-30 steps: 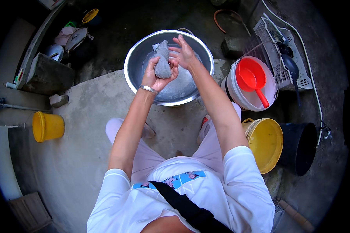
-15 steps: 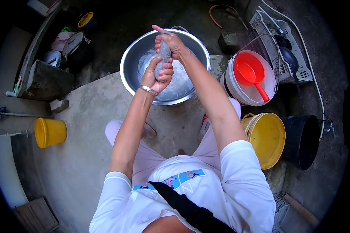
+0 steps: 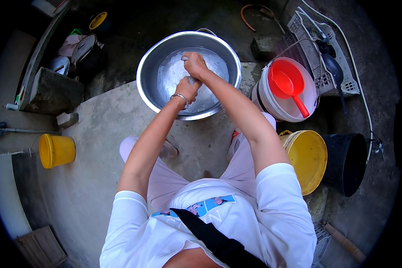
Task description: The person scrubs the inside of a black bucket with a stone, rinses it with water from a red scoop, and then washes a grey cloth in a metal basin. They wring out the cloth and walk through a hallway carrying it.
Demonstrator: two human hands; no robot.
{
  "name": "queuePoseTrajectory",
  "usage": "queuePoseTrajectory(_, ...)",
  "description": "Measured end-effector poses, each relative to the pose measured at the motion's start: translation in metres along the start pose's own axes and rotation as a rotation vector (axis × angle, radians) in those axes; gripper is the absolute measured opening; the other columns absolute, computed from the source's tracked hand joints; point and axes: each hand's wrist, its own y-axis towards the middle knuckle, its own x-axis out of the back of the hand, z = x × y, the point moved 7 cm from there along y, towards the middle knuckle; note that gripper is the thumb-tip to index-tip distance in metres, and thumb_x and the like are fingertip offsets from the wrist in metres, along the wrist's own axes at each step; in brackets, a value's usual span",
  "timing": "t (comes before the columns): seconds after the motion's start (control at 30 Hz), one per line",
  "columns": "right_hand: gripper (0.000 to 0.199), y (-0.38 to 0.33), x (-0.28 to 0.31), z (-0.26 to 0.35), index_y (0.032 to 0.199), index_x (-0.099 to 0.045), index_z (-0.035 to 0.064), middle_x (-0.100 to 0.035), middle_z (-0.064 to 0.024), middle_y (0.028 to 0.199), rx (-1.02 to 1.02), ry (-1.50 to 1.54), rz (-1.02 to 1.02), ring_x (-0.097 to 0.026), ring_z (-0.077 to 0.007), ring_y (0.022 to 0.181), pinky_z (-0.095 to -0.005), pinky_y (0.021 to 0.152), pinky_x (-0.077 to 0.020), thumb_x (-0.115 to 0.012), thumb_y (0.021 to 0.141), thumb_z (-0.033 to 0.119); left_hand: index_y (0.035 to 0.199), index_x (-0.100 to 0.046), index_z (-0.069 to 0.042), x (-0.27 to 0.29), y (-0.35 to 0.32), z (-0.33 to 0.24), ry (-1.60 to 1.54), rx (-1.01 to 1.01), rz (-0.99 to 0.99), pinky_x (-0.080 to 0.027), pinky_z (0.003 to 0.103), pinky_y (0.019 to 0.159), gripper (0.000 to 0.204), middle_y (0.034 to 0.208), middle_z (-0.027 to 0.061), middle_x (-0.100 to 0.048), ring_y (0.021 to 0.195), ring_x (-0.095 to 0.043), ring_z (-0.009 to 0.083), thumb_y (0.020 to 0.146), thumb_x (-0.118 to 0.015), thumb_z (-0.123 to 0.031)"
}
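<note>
Over a wide metal basin [image 3: 151,73] of water [image 3: 170,71], both my hands are closed on a wet grey cloth [image 3: 192,81]. My left hand [image 3: 186,90] grips the nearer end, with a silvery bracelet on its wrist. Farther out, my right hand [image 3: 195,64] wraps round the other part, and a small bit of cloth pokes out beside its fingers. Most of the cloth is hidden inside the two fists, which almost touch each other.
Right of the basin stands a white bucket [image 3: 264,96] holding a red dipper [image 3: 285,80]. Nearer me are a yellow bucket [image 3: 306,163] and a black bucket [image 3: 346,164]. A grey plastic crate [image 3: 328,82] lies beyond. Another yellow bucket [image 3: 57,151] is at the left.
My fists have turned over, knuckles now upward, and drawn closer together, covering most of the cloth. The right hand has come down and nearer; the cloth is more compressed.
</note>
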Motion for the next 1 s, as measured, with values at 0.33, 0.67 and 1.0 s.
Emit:
queuePoseTrajectory(0.33,0.059,-0.013,0.025,0.047,0.101,-0.065,0.004,-0.056,-0.0175,0.116,-0.008,1.227,0.537,-0.05,-0.0288,0.113,-0.0365,0.094,-0.0408,-0.043,0.083,0.056,0.115,-0.041,0.0,-0.01,-0.064,-0.073,-1.825,0.081,1.106,-0.024,0.015,0.034,0.045,0.064,0.0009,-0.039,0.041,-0.034,0.0029,0.089,-0.051,-0.035)
queuePoseTrajectory(0.67,0.028,-0.01,0.025,0.079,0.108,-0.053,0.0079,-0.057,-0.0051,0.072,0.111,2.002,0.45,-0.061,-0.0177,0.069,-0.0328,0.067,-0.0542,-0.058,0.084,0.022,0.107,-0.043,0.006,-0.006,-0.078,-0.102,-2.167,-0.088,1.032,-0.024,0.018,0.034,0.041,0.065,0.0019,-0.04,0.04,-0.035,0.0053,0.085,-0.057,-0.026)
queuePoseTrajectory(1.0,0.015,0.018,0.048,0.12,0.083,-0.065,0.0004,-0.051,-0.0017,0.053,-0.005,0.985,0.525,-0.046,-0.0089,0.043,-0.024,0.04,-0.0409,-0.063,0.081,0.015,0.111,-0.042,-0.001,0.018,-0.056,-0.085,-1.524,-0.05,0.918,-0.024,0.017,0.036,0.04,0.063,-0.0008,-0.04,0.043,-0.033,0.004,0.085,-0.059,-0.026)
